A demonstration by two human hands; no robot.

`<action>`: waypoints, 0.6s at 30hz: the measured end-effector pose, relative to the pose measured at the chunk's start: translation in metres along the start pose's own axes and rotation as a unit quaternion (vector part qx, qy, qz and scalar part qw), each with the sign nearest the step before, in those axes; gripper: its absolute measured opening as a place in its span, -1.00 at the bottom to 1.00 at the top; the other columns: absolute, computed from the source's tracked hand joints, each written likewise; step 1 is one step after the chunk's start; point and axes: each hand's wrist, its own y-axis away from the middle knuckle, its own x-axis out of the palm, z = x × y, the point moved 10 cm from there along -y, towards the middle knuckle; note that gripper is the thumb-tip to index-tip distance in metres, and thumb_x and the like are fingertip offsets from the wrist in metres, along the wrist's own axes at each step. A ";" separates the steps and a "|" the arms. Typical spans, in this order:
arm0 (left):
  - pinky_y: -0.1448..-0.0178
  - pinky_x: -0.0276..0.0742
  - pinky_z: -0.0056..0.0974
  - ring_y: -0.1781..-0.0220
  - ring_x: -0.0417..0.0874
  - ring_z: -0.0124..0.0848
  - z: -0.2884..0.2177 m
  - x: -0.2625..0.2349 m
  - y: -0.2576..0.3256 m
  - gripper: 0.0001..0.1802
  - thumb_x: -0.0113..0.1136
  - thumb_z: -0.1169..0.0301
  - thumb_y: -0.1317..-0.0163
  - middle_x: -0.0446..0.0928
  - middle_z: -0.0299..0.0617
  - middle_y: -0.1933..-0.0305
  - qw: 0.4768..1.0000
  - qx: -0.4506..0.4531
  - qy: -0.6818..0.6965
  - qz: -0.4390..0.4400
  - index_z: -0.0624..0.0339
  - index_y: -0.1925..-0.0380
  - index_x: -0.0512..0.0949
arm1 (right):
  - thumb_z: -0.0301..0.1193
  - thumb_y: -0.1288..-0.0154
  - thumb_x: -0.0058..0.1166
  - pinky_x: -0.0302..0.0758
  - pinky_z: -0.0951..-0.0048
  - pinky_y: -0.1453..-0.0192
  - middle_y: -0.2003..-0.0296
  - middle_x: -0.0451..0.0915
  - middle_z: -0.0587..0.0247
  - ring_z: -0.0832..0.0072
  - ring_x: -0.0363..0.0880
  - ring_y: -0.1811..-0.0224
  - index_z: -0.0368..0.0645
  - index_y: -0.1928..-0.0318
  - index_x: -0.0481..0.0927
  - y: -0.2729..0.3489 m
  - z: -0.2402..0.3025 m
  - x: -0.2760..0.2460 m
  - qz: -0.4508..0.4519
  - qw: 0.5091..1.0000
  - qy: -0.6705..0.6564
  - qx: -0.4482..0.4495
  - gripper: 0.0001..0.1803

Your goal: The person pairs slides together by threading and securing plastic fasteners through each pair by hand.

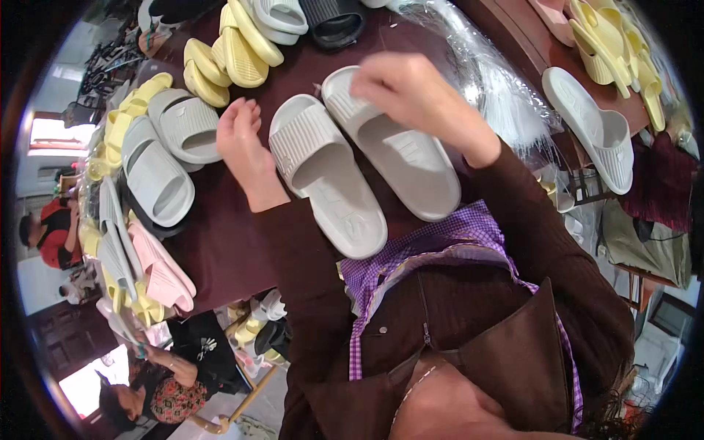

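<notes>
Here the right hand (411, 92) has its fingers clamped on a beige slipper (400, 147); left hand (242, 139) fingers apart, beside clear bags (499, 81).

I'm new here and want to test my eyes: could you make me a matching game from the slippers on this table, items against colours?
Items:
1. Ribbed foam slide under the right hand
2. Foam slide at the table's left edge
3. Ribbed foam slippers stacked at the far side
4. Ribbed slide at the top centre

Colours:
a. yellow
b. black
c. beige
d. pink

Pairs: 1-c, 2-d, 3-a, 4-b
</notes>
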 end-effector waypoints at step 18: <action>0.15 0.46 -0.28 0.28 0.54 -0.36 0.082 -0.030 -0.019 -0.66 0.14 0.38 -0.20 0.54 -0.18 0.27 0.981 -0.183 0.061 0.012 0.32 0.06 0.43 | -0.27 -0.04 0.08 0.52 0.11 0.32 0.52 0.58 -0.10 0.02 0.59 0.45 -0.37 0.49 0.54 0.026 -0.019 0.052 0.176 0.959 0.171 0.140 -0.68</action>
